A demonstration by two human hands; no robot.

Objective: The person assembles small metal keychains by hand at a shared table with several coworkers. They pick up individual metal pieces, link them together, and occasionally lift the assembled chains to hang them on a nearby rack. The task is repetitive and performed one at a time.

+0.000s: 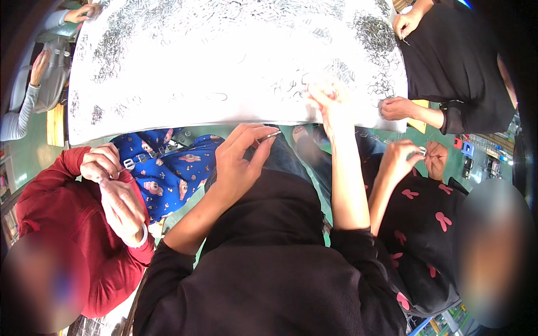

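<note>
My left hand [244, 157] is raised in front of the table's near edge, its fingers and thumb closed on a small metal piece [273, 135] seen nearly edge-on. That piece looks thin, silvery and dark; its exact kind does not show. My right hand [329, 99] reaches over the white tabletop [185, 73], its fingers curled and washed out by glare. What it grips, if anything, I cannot make out. Beside its fingertips lie several small dark curved pieces [291, 86], and one loose curved piece [220, 97] lies farther left.
Dense heaps of small dark pieces [375, 33] cover the table's far side and right side. A person in a red sleeve [67, 196] works close on my left, with silvery buckles [129, 163] near. Another in rabbit-patterned black [417, 218] sits close on my right. Others' hands [397, 108] rest at the table edges.
</note>
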